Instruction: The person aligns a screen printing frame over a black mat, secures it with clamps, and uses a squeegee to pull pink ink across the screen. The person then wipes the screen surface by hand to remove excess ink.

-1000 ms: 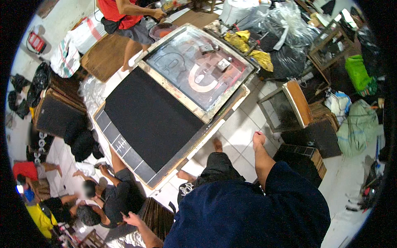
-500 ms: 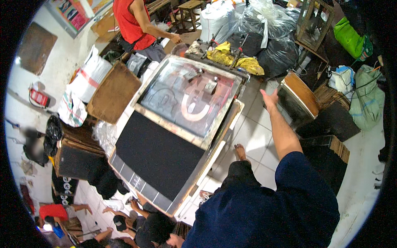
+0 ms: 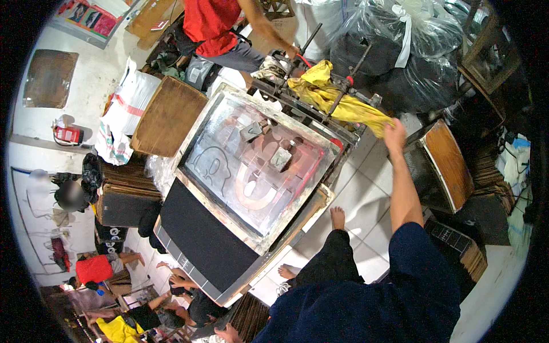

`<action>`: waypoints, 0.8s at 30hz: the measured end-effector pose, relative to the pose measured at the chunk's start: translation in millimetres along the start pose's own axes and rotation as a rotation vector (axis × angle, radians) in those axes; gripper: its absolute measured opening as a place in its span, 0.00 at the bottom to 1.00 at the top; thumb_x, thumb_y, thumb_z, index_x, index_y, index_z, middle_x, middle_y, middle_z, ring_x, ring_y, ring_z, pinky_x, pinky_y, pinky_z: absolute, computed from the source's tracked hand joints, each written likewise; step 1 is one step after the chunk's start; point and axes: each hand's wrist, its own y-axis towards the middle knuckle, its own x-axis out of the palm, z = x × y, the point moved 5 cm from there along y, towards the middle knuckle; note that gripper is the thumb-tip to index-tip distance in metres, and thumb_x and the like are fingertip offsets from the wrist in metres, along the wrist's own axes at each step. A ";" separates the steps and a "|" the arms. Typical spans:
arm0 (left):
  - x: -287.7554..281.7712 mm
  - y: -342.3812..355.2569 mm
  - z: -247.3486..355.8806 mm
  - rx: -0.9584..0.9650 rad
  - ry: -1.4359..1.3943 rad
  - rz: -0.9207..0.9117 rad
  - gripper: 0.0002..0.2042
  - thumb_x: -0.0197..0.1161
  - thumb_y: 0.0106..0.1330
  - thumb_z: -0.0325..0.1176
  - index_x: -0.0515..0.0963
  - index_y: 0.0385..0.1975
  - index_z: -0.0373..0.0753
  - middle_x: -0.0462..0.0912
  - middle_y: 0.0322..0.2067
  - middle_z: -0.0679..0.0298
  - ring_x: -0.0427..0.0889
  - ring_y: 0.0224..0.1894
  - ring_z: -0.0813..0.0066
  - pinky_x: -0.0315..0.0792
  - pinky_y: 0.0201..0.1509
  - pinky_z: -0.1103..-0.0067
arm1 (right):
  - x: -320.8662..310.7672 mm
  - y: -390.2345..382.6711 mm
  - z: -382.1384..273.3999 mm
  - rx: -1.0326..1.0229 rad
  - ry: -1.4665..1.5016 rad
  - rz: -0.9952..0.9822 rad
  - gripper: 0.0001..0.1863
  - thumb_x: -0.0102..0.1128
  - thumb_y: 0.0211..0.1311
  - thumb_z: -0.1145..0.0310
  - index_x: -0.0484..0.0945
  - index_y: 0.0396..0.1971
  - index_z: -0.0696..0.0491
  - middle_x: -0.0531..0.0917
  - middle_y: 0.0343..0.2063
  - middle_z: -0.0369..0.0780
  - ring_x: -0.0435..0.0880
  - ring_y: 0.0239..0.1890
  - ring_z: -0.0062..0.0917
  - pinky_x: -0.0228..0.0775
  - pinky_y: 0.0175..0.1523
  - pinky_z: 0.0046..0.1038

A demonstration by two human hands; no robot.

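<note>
My right arm reaches forward, and my right hand (image 3: 394,136) is closed on the near end of a yellow cloth (image 3: 331,97). The cloth is stretched over metal clamp bars (image 3: 343,102) at the far end of a printing table. Low by my body, my left hand (image 3: 229,333) is partly visible, fingers apart with nothing seen in them. In front of me lies a framed printing screen (image 3: 209,131) with faint curved shapes and two small metal blocks on it. A black sheet (image 3: 206,243) lies on the table at the screen's near side, partly covered by the frame.
A person in a red shirt (image 3: 211,26) stands at the far side, one hand near the clamps. Plastic-wrapped bags (image 3: 400,51) are piled behind. A wood-edged panel (image 3: 446,163) leans at the right. Brown boards (image 3: 168,117) stand left, and several people sit at lower left.
My right hand has moved forward to the yellow cloth and taken hold of it, drawing its end toward me. The view has shifted closer to the clamps, and the red-shirted person's hand has reached them.
</note>
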 end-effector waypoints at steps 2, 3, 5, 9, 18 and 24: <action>-1.6 4.9 17.6 0.421 0.426 0.109 0.37 0.70 0.61 0.51 0.64 0.69 0.51 0.62 0.69 0.54 0.79 0.54 0.50 0.72 0.61 0.60 | -45.0 -10.1 42.7 0.187 -0.081 0.022 0.13 0.66 0.56 0.63 0.84 0.40 0.51 0.87 0.35 0.47 0.86 0.39 0.44 0.76 0.45 0.38; 7.9 11.6 8.5 0.163 0.126 -0.065 0.38 0.70 0.59 0.45 0.61 0.69 0.45 0.66 0.64 0.48 0.77 0.54 0.45 0.71 0.60 0.58 | -55.4 -17.2 64.0 0.330 -0.114 -0.014 0.14 0.66 0.57 0.62 0.84 0.41 0.52 0.87 0.36 0.47 0.86 0.39 0.44 0.76 0.46 0.39; 24.2 12.8 -9.6 -0.472 -0.497 -0.133 0.42 0.70 0.54 0.34 0.56 0.68 0.33 0.73 0.53 0.36 0.75 0.53 0.36 0.70 0.60 0.53 | -60.1 -27.2 90.8 0.389 -0.088 -0.011 0.14 0.65 0.57 0.61 0.84 0.40 0.52 0.87 0.36 0.48 0.86 0.38 0.45 0.76 0.44 0.41; 24.6 31.3 14.9 -0.212 -0.282 -0.071 0.42 0.71 0.56 0.32 0.54 0.69 0.35 0.66 0.57 0.37 0.71 0.56 0.36 0.66 0.62 0.53 | 0.4 -66.3 129.2 0.865 0.243 -0.243 0.16 0.58 0.60 0.68 0.81 0.47 0.56 0.86 0.35 0.51 0.86 0.37 0.45 0.81 0.44 0.39; 81.6 87.1 -85.9 -0.380 -0.449 0.006 0.39 0.70 0.58 0.30 0.56 0.69 0.32 0.68 0.59 0.34 0.73 0.56 0.36 0.66 0.63 0.54 | 62.0 -247.8 119.4 0.704 -0.012 -0.386 0.35 0.62 0.56 0.60 0.70 0.63 0.60 0.74 0.62 0.53 0.74 0.62 0.44 0.62 0.69 0.38; 147.4 269.8 -139.5 -0.256 -1.021 -0.040 0.34 0.65 0.62 0.28 0.57 0.66 0.22 0.70 0.59 0.39 0.77 0.54 0.50 0.70 0.62 0.65 | 25.6 -477.3 42.7 1.033 0.341 -0.497 0.49 0.56 0.60 0.34 0.58 0.73 0.51 0.62 0.70 0.52 0.70 0.65 0.44 0.50 0.69 0.55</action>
